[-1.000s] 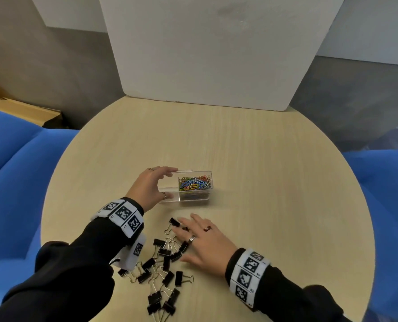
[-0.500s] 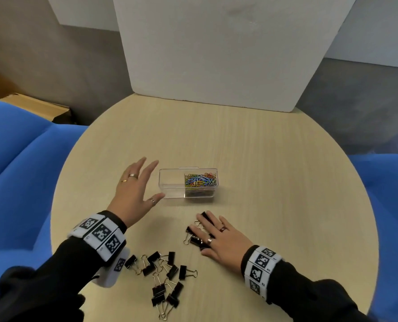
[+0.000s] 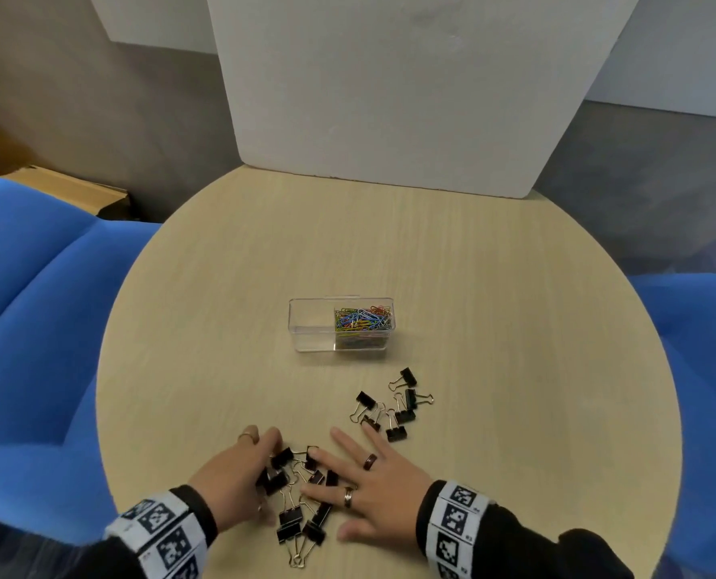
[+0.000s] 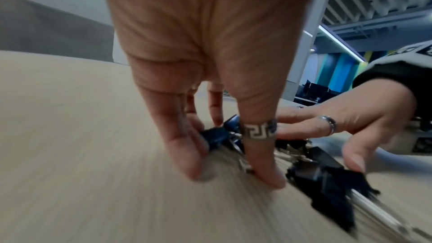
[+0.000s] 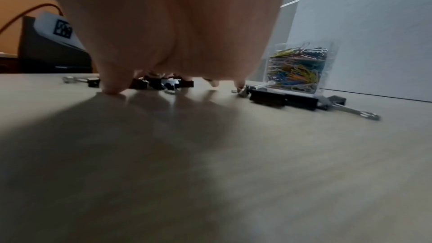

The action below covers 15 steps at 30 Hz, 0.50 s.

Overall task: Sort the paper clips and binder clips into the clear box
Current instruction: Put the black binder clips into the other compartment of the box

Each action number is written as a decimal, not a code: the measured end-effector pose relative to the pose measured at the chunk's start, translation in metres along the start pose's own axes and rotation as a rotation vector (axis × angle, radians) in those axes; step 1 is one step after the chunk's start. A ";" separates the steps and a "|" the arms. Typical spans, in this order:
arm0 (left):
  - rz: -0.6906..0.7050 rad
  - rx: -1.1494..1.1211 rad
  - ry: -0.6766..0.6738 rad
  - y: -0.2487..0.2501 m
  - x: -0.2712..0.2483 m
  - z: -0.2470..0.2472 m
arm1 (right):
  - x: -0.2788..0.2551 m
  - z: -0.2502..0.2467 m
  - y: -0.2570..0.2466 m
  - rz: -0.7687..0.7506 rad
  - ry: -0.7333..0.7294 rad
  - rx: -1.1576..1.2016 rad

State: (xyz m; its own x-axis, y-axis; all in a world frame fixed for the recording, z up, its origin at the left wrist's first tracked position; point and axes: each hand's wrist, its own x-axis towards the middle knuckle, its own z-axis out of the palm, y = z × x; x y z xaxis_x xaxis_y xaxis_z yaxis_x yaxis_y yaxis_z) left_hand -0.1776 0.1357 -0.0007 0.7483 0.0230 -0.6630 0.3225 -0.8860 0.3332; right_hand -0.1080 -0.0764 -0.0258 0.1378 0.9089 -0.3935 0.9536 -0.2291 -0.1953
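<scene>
The fingers (image 4: 184, 147) of the left hand (image 3: 235, 474) are seen curled downward, their tips on the tabletop (image 3: 494, 328), with black binder clips (image 3: 283, 470) pressed against them and cupped between fingers and thumb; whether any clip is actually pinched cannot be told through the blur. The fingers (image 3: 347, 442) of the right hand (image 3: 373, 491) are spread and laid almost flat, with their tips over the same near pile of binder clips, which is thus enclosed between the two hands. A ring is worn on the left thumb, and two rings are seen on the right hand. A second, smaller group of binder clips (image 3: 393, 407) is scattered just beyond the right hand, between it and the clear box (image 3: 310, 328). The box is placed near the middle of the round tabletop; its right compartment is filled with coloured paper clips (image 3: 362, 321), while nothing is seen in its left compartment. A white panel (image 3: 389, 85) is stood at the far edge, and blue seats (image 3: 34, 286) are visible on either side.
</scene>
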 end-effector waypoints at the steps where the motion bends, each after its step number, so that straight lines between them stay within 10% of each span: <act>1: 0.024 -0.023 0.035 0.004 0.005 0.001 | 0.000 0.001 0.002 0.007 0.006 -0.029; 7: 0.151 -0.128 0.160 0.018 0.024 -0.014 | -0.004 -0.009 0.018 0.264 -0.047 0.013; 11: 0.178 0.050 0.268 0.020 -0.001 -0.022 | -0.008 -0.016 -0.001 0.102 0.159 0.043; 15: 0.129 0.182 -0.022 0.014 -0.024 0.007 | -0.007 -0.006 -0.027 -0.150 0.156 0.005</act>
State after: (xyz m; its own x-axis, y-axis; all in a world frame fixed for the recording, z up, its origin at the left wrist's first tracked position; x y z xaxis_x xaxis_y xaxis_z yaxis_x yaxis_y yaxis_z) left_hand -0.1945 0.1194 0.0152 0.7628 -0.1040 -0.6382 0.1139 -0.9499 0.2909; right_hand -0.1332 -0.0742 -0.0122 0.0341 0.9759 -0.2157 0.9654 -0.0880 -0.2456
